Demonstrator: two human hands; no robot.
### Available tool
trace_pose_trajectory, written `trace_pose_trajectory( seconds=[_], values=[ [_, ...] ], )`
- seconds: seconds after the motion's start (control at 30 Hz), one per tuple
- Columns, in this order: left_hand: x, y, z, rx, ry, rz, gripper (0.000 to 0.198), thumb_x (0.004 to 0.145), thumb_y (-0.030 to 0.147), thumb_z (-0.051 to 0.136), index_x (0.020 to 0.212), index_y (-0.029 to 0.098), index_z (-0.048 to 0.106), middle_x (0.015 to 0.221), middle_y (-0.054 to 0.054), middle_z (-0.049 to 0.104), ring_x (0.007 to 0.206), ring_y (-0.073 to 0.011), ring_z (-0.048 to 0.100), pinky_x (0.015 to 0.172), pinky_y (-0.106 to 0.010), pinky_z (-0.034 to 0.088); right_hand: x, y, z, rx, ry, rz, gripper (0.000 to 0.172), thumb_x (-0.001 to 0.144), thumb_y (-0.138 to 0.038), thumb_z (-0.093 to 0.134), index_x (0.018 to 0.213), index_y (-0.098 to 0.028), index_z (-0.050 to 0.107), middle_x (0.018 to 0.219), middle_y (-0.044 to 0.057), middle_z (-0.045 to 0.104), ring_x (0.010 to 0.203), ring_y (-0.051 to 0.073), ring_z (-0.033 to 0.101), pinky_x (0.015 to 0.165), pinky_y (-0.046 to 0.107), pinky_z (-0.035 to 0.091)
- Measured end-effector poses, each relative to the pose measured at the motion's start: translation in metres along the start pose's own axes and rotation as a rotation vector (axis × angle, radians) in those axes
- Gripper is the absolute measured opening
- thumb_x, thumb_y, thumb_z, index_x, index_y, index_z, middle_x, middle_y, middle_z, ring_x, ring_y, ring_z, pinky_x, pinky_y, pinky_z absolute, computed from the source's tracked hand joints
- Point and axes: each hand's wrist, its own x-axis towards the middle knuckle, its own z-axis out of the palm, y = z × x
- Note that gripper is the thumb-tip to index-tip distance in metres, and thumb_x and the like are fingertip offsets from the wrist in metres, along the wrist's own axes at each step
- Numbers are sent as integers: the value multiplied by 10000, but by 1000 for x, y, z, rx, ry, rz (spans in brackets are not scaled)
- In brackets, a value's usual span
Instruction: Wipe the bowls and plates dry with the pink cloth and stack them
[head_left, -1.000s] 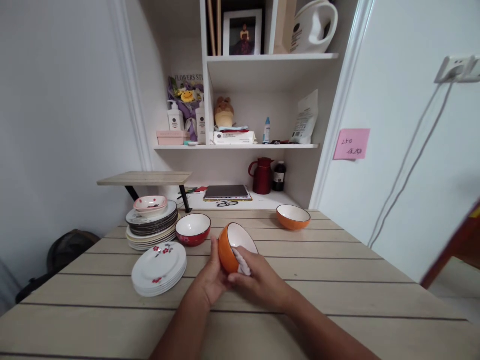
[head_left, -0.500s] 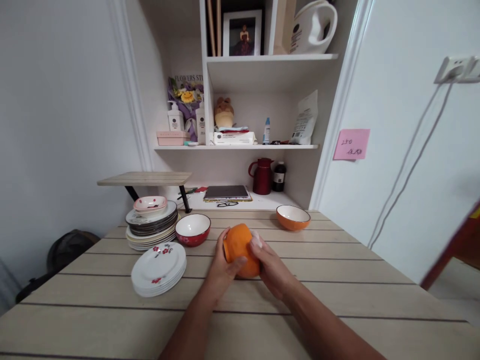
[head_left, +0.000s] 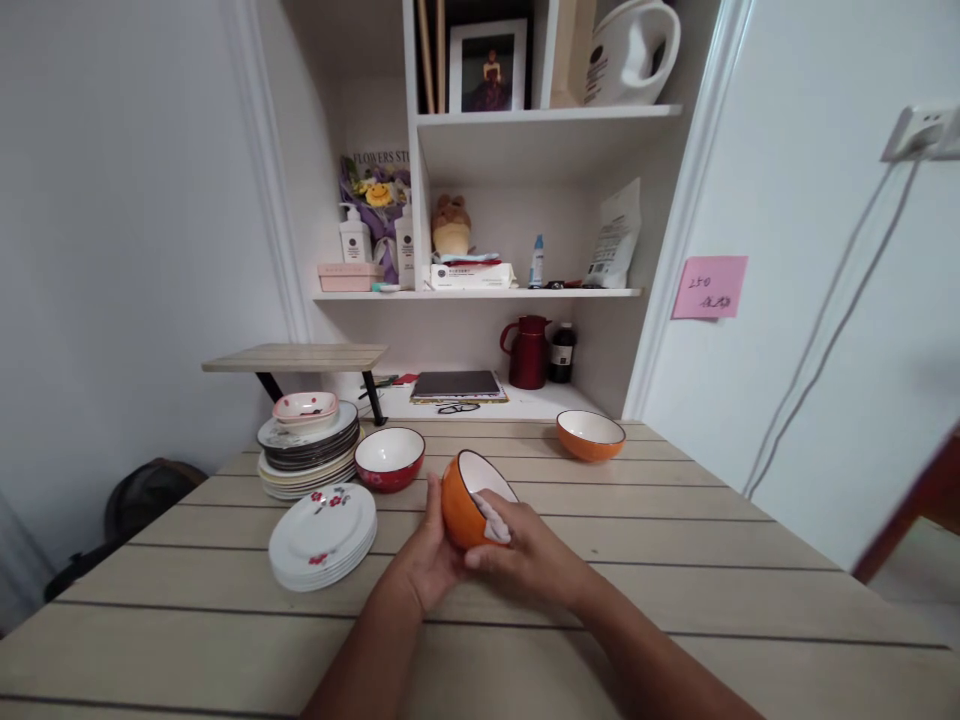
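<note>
An orange bowl (head_left: 461, 508) with a white inside and dark rim is held tilted over the table, its opening facing up and to the right. My left hand (head_left: 433, 555) grips it from the left and below. Closed round a crumpled white tissue (head_left: 492, 522), my right hand (head_left: 534, 548) presses it against the bowl's near rim, with fingers reaching inside. A red bowl (head_left: 390, 466) stands to the left of my hands. Farther back on the right is a second orange bowl (head_left: 591, 440), upright.
Several white floral plates (head_left: 322, 545) are stacked at the left. Behind them rises a taller plate stack (head_left: 307, 465) topped by a small pink-rimmed dish (head_left: 304, 408), beside a raised wooden stand (head_left: 296, 357). A dark red jug (head_left: 529, 355) and a laptop (head_left: 457, 384) sit at the back.
The orange bowl has been turned from showing its outside and base to showing its white inside. My right hand with the tissue has moved down and over the rim.
</note>
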Motion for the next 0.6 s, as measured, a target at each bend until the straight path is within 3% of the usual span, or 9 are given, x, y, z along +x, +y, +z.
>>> trace_pose_trajectory(
  seconds=[0.13,0.23,0.3,0.37,0.47,0.6],
  values=[
    [4,-6,-3,267,-52,121,834,808,745,517,1445,216,415,1464,-160,502,1311,-323,502,1039,-458,438,5,8,3,531,270,96,348,803,-398,744,1083,-225,630,965,20,685,867,202,613,779,312,489],
    [11,-15,-5,614,107,362,958,746,527,754,1515,239,260,1585,-160,296,1436,-330,323,1157,-483,295,9,18,-3,833,532,157,371,764,-435,781,1032,-221,638,999,30,700,889,202,641,808,321,520],
    [16,-20,-6,838,253,540,1114,639,388,852,1532,224,205,1609,-169,198,1483,-340,198,1203,-494,182,11,20,-8,950,615,181,363,727,-438,810,970,-225,644,964,15,702,859,196,649,787,317,537],
    [18,-23,-5,984,321,697,1190,567,283,880,1535,245,189,1612,-152,171,1493,-340,156,1215,-505,132,10,19,-11,1000,617,192,355,726,-423,814,973,-231,647,966,11,705,867,200,658,792,322,547],
    [17,-22,1,981,273,815,1196,510,225,908,1510,304,257,1602,-107,221,1481,-339,203,1217,-490,151,7,9,-12,965,536,166,370,755,-387,798,1055,-238,641,1036,22,703,939,210,663,851,331,541],
    [13,-19,12,558,165,635,1232,514,309,934,1516,323,218,1592,-135,278,1420,-350,356,1155,-468,321,4,-2,-5,819,362,105,542,740,-404,800,1212,-261,577,1148,53,682,1019,248,644,916,392,514]
  ],
)
